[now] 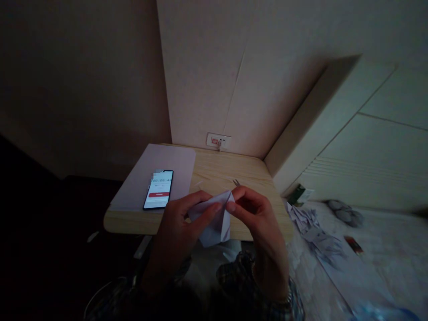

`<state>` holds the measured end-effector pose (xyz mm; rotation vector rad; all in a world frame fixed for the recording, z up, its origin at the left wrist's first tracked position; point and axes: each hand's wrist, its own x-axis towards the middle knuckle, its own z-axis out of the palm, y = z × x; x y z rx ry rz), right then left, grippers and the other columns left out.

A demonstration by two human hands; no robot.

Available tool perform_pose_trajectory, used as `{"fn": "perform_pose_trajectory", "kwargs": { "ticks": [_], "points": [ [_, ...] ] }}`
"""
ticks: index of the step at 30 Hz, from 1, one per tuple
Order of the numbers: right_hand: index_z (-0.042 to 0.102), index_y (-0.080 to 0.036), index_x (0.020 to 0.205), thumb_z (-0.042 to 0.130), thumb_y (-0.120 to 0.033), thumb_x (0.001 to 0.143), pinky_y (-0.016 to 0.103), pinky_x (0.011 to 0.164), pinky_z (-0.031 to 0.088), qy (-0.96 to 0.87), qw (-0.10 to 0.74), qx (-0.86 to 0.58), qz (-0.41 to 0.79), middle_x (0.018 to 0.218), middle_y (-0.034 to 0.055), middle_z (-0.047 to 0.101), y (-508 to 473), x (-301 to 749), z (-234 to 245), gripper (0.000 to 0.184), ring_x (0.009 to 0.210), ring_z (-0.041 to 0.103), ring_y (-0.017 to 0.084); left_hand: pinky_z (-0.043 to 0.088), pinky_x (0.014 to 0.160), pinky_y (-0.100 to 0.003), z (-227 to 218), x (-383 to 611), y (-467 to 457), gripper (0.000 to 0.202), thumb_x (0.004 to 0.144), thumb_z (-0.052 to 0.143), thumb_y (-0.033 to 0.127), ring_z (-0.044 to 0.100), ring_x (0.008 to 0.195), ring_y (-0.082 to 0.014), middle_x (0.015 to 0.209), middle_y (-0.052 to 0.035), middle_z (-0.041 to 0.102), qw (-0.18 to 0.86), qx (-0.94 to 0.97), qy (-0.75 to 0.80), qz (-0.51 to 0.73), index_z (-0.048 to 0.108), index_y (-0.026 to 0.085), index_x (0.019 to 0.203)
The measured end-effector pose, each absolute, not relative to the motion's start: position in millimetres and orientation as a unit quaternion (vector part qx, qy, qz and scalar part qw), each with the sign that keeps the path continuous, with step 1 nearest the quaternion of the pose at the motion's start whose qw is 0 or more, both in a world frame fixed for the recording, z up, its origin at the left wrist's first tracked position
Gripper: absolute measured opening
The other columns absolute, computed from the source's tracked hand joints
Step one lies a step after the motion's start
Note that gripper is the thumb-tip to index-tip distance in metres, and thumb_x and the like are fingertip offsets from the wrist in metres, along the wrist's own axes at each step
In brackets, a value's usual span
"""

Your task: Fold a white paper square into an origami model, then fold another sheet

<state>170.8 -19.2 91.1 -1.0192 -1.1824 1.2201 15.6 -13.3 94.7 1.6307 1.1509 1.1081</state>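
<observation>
A folded piece of white paper is held up between both hands over the front edge of the wooden table. My left hand grips its left part, thumb lying across the front face. With thumb and index finger, my right hand pinches the paper's upper right corner beside a crease. Just behind the right fingers the tips of a pair of scissors show on the tabletop; the rest is hidden by the hand.
On the table, a phone with a lit timer screen lies on white sheets. A wall socket sits behind. To the right, a bed holds a pile of folded papers and a grey rounded object.
</observation>
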Motion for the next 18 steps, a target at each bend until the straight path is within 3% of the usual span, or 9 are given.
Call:
{"fn": "perform_pose_trajectory", "kwargs": {
  "ticks": [10, 18],
  "points": [
    [0.066, -0.022, 0.067, 0.075, -0.045, 0.071, 0.024, 0.06, 0.043, -0.53, 0.546, -0.39, 0.518, 0.064, -0.0036, 0.059, -18.2, 179.1, 82.2, 0.025, 0.061, 0.052, 0.012, 0.038, 0.052, -0.019, 101.4, 14.9, -15.4, 0.014, 0.075, 0.064, 0.029, 0.051, 0.057, -0.0112, 0.059, 0.0048, 0.06, 0.446, 0.641, 0.456, 0.428, 0.065, 0.019, 0.065],
    [0.063, -0.022, 0.063, 0.079, -0.044, 0.066, 0.025, 0.059, 0.045, -0.518, 0.546, -0.386, 0.534, 0.063, -0.0029, 0.059, -20.2, 176.5, 85.3, 0.027, 0.06, 0.053, 0.013, 0.038, 0.05, -0.02, 101.8, 14.4, -17.6, 0.015, 0.074, 0.063, 0.03, 0.051, 0.054, -0.0113, 0.057, 0.0044, 0.059, 0.438, 0.65, 0.458, 0.42, 0.065, 0.019, 0.064]
  ]
}}
